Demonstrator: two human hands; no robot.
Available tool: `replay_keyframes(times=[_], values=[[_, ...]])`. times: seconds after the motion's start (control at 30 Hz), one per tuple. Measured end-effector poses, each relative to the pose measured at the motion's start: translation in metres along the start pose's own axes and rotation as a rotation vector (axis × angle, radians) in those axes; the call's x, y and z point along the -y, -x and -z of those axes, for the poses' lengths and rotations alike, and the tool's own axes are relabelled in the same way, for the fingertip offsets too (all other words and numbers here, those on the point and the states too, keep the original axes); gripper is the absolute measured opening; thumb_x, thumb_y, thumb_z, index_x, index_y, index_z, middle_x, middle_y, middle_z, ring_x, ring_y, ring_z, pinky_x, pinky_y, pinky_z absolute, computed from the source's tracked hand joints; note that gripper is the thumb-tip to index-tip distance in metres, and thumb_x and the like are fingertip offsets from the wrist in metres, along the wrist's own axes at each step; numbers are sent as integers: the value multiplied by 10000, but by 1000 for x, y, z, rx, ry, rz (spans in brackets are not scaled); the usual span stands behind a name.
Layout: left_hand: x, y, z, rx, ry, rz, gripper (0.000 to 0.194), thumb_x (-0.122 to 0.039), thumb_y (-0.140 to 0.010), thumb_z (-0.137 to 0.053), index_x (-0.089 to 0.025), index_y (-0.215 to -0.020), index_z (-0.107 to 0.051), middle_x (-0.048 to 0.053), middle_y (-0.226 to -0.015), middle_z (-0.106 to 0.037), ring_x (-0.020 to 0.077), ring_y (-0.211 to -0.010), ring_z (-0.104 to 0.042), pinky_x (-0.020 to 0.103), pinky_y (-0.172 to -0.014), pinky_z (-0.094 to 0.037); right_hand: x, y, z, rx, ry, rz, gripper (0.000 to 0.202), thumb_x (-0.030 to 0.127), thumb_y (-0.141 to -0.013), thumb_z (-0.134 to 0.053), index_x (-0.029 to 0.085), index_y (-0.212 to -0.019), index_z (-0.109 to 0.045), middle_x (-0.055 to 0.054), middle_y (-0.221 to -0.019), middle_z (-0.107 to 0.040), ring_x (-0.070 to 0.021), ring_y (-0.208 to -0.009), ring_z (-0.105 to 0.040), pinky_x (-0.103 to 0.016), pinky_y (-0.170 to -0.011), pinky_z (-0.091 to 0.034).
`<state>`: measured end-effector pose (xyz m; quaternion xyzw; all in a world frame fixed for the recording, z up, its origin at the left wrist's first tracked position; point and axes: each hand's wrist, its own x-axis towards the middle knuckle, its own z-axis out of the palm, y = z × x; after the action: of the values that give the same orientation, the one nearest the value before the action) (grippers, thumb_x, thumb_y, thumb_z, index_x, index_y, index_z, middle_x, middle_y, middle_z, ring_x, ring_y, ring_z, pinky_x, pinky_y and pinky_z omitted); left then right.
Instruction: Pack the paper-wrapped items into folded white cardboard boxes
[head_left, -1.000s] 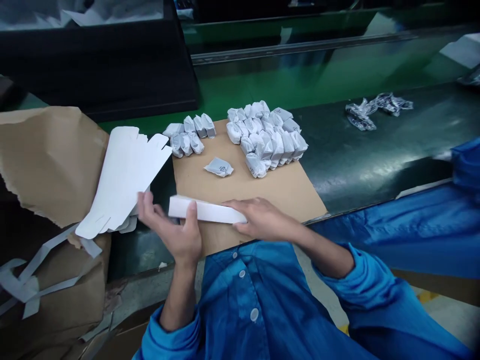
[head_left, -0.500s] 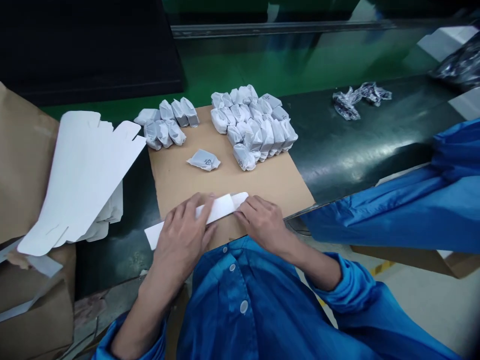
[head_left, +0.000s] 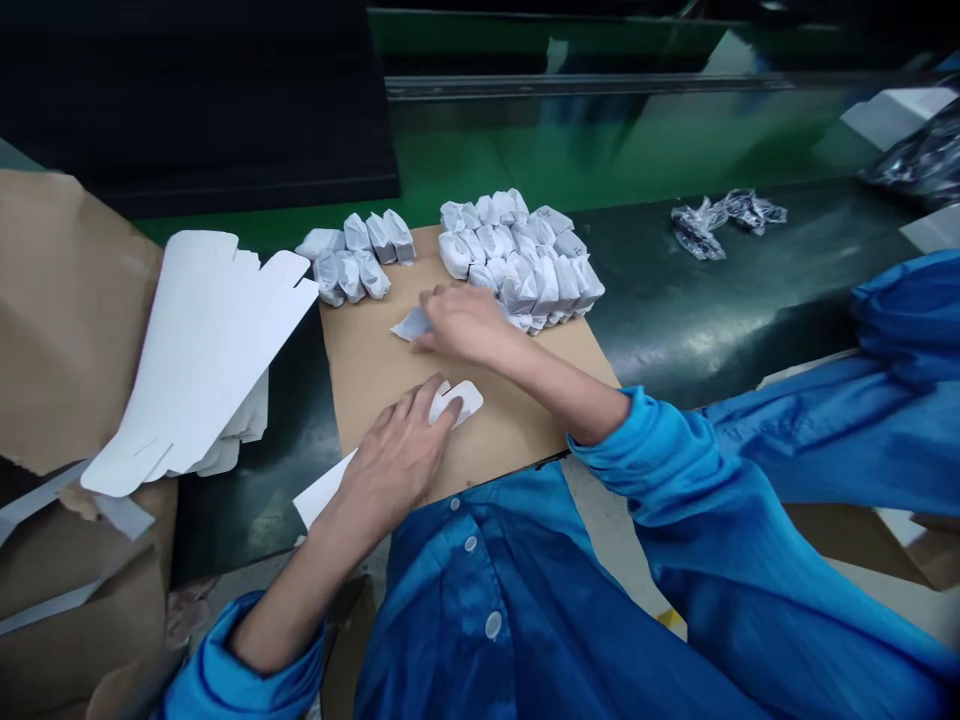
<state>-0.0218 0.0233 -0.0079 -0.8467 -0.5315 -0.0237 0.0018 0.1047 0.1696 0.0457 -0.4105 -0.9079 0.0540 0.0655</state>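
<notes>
My left hand (head_left: pixel 397 450) is closed around a narrow white carton (head_left: pixel 322 492), partly folded, which lies slantwise near the front edge of a brown cardboard sheet (head_left: pixel 375 375). Its slotted end flap (head_left: pixel 469 402) sticks up by my thumb. Farther in, my right hand (head_left: pixel 465 322) grips a single packet wrapped in thin white paper (head_left: pixel 410 325); the hand covers most of it. Just beyond that hand stands a dense group of similar wrapped packets (head_left: pixel 536 265). A smaller group of packets (head_left: pixel 352 262) sits at the sheet's far left corner.
Flat white carton blanks (head_left: pixel 202 340) are stacked on the left, beside a large brown cardboard box (head_left: pixel 67 320). Crumpled clear plastic (head_left: pixel 727 220) lies on the dark green work surface (head_left: pixel 660 300). At the right is another person's blue sleeve (head_left: pixel 900 400).
My right hand has left the white carton and moved forward onto the lone wrapped packet. My left hand keeps hold of the carton, whose end flap now stands open. The view has shifted slightly.
</notes>
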Motion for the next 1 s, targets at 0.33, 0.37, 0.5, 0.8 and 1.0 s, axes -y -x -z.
replay_keyframes(times=[0.33, 0.37, 0.5, 0.8, 1.0], values=[[13, 10, -3, 18, 325, -225, 408, -110, -908, -502, -386, -1171, -649, -3, -1539, -395, 243, -1416, -383, 422, -1048, -459, -39, 144, -21, -79, -179, -132, 416, 262, -947, -568, 163, -1348, -515, -145, -1266, -640, -292, -1154, -592, -451, -943, -506], [15, 9, -2, 16, 336, -241, 367, -112, -906, -509, -364, -1119, -672, 1, -1518, -420, 238, -1408, -391, 405, -1043, -465, -43, 159, -26, -67, -194, -126, 411, 232, -957, -538, 166, -1362, -513, -149, -1286, -632, -291, -1172, -583, -473, -964, -507], [17, 7, 1, -19, 333, -282, 284, -158, -935, -512, -327, -1084, -685, 37, -1481, -449, 240, -1386, -418, 391, -1039, -478, -25, 177, -43, -221, -294, -118, 414, 271, -971, -552, 186, -1374, -513, -136, -1261, -655, -254, -1167, -609, -452, -1006, -520], [16, 15, 0, -8, 277, -359, 312, -190, -961, -501, -341, -1196, -641, 50, -1523, -389, 270, -1386, -416, 418, -1020, -513, -2, 149, -51, -48, -524, 174, 313, 212, -991, -507, 157, -1290, -581, -129, -1261, -637, -213, -1193, -598, -400, -1035, -520], [17, 20, -5, -124, 305, -242, 506, -181, -946, -520, -332, -1422, -437, 135, -1462, -420, 296, -1297, -520, 442, -933, -573, -1, 140, -57, -79, -856, -36, 444, 140, -883, -620, 217, -1313, -535, -98, -1326, -577, -185, -1208, -596, -384, -1037, -523]])
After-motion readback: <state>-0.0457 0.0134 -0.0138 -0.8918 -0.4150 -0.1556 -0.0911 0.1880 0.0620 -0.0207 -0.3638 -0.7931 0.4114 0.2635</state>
